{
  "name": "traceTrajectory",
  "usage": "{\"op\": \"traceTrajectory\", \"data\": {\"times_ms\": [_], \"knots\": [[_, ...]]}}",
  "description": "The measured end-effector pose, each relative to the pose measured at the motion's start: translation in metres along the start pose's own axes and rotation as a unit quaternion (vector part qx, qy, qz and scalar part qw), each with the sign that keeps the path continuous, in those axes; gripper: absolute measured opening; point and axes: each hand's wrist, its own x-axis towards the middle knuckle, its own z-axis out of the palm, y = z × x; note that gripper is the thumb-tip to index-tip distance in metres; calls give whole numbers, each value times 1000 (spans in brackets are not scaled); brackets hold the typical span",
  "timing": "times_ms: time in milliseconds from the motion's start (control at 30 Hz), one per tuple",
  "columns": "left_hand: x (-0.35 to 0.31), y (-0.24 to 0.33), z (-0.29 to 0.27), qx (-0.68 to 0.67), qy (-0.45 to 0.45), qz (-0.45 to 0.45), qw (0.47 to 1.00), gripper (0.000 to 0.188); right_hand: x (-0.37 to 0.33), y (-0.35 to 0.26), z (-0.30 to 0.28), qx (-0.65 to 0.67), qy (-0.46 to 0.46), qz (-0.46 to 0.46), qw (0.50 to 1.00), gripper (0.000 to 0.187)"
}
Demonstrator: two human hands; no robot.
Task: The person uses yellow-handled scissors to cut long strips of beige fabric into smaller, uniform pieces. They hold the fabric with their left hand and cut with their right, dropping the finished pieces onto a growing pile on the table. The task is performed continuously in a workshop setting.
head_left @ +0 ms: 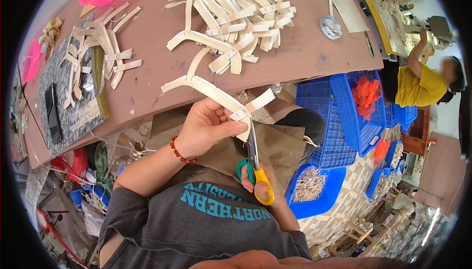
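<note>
A branched cream fabric strap (209, 90) is pinched between the thumb and fingers of my left hand (206, 125), just off the table's near edge. A short pale strip crosses the strap near my fingertips. My right hand (273, 180) has its fingers in the handle loops of a pair of scissors (252, 152), one loop yellow and one green. The blades point up to the strap's lower end beside my left thumb; whether they touch the fabric I cannot tell. A large pile of similar straps (236, 18) lies on the table beyond my hands.
On the brown table (157, 67) more straps (101, 38) lie at left near a black phone (53, 113). Blue crates (324, 121) stand right of my knee, above a blue tub (322, 205) of cream scraps. A person in a yellow shirt (418, 84) works at far right.
</note>
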Motion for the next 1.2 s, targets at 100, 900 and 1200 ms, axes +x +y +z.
{"op": "traceTrajectory", "data": {"times_ms": [100,900,1200], "knots": [[0,7,-6,21,-25,-45,998,28,-1,0,-1,-30,22,16,999,59],[1,9,-8,42,-4,-50,998,17,5,14,-1,-10,-1,-32,999,44],[1,15,-14,61,-34,-68,995,19,-4,7,-7,10,-4,12,1000,31]]}}
